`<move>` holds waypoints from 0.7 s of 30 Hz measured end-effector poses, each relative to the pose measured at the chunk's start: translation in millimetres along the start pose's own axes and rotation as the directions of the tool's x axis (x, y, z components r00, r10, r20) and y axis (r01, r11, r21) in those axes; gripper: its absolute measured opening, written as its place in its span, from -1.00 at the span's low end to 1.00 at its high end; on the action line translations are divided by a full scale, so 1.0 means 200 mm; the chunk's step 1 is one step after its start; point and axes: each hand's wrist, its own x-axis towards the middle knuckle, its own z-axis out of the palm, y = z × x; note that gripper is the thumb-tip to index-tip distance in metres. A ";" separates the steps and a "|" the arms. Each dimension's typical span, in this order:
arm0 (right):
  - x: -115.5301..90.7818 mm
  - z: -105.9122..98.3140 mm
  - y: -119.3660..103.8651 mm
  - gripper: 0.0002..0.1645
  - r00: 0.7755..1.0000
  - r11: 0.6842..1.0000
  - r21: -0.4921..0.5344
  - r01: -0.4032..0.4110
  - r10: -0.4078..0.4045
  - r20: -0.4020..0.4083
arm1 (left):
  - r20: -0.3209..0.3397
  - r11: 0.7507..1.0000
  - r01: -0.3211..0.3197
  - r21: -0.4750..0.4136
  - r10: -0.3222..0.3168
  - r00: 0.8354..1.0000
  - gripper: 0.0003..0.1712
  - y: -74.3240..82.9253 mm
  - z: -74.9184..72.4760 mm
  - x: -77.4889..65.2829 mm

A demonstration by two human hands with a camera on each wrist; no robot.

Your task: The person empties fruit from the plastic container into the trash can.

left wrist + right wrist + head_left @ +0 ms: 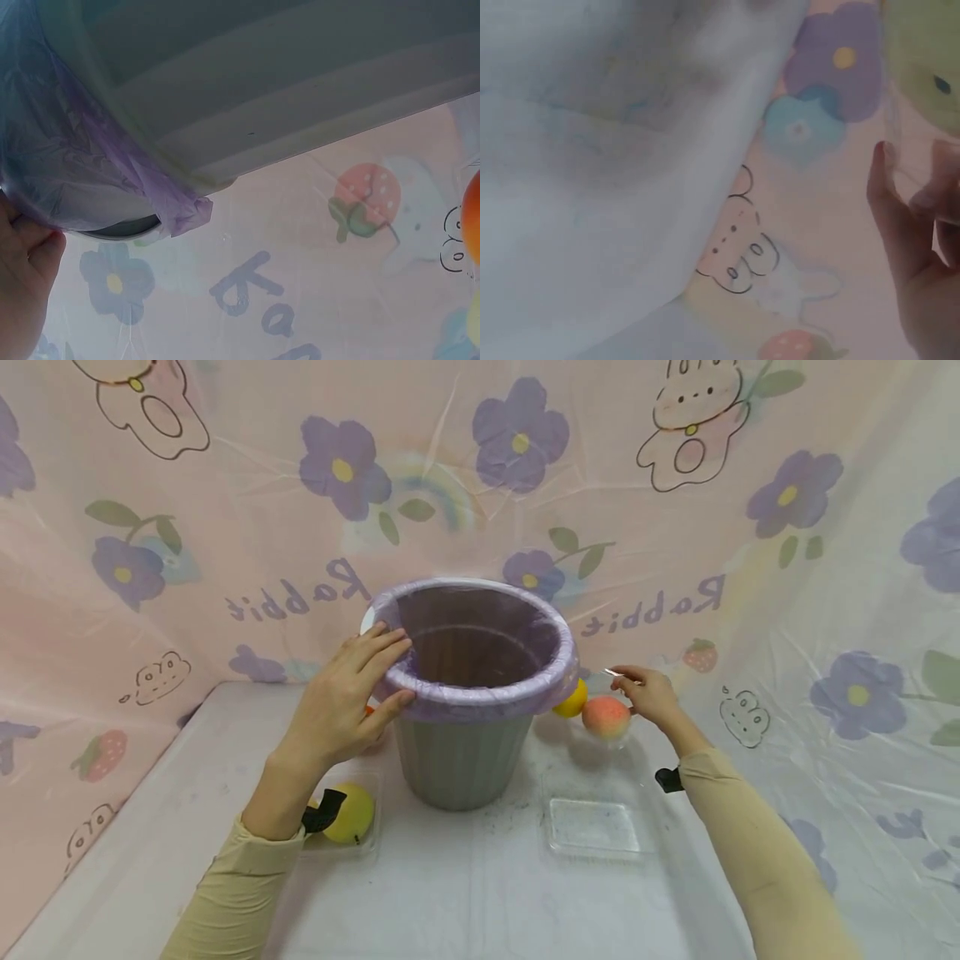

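A grey bin (465, 760) stands upright, with a purple plastic bag (487, 702) lining it and folded over its rim. My left hand (341, 693) holds the rim on the left side, fingers over the edge and thumb at the front. In the left wrist view the fingers (26, 262) meet the bag-covered rim. To the right of the bin, my right hand (648, 697) pinches the edge of a clear plastic container (611, 672), only partly visible. Close to its fingertips are a peach (606, 717) and a yellow-orange fruit (572, 700), partly covered by the bag.
A clear tray (592, 827) lies on the table at the front right. Another clear tray (371, 847) at the front left bears a yellow-green fruit (352, 814). An orange-red fruit (472, 217) is partly visible left of the bin. Printed sheeting (450, 443) hangs behind.
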 end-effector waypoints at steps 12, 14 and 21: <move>-0.18 -0.17 -0.21 -0.52 0.985 0.999 0.029 -0.020 0.025 -0.173 | -0.004 1.000 0.001 -0.009 -0.001 1.000 -0.14 0.00 0.00 0.00; -0.21 -0.21 -0.26 -0.51 0.980 0.999 0.024 -0.025 0.029 -0.195 | -0.003 1.000 0.001 -0.007 -0.001 1.000 -0.14 0.00 0.01 -0.01; -0.27 -0.34 -0.45 -0.49 0.972 0.991 0.118 -0.055 0.080 -0.219 | -0.015 1.000 -0.008 -0.012 0.008 1.000 -0.15 0.00 0.01 -0.01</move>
